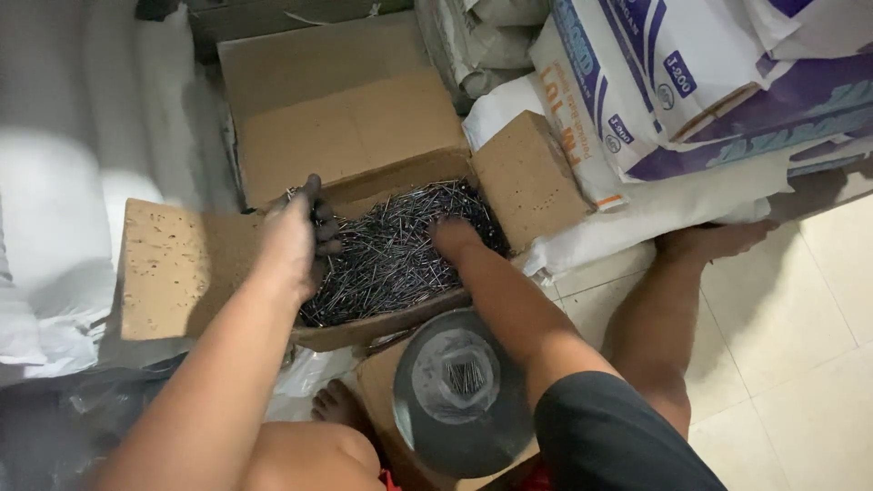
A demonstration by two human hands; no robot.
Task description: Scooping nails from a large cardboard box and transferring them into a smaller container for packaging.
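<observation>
Left hand (pixel 298 238) raised, back up, fingers curled, tips darkened. Right hand (pixel 452 238) lower, reaching forward, fingers hidden. Both forearms extended.

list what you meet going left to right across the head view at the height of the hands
pale brown cardboard box flap → left hand holding some nails → pile of dark thin metal nails → right hand dug into them → white woven sacks

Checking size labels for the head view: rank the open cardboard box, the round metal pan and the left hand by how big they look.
1. Open cardboard box of nails, flaps spread: largest.
2. Round metal pan: smaller than the box, though it sits nearer the camera, so it may look bigger than it is.
3. Left hand, lifting a bunch of nails: smallest.
</observation>
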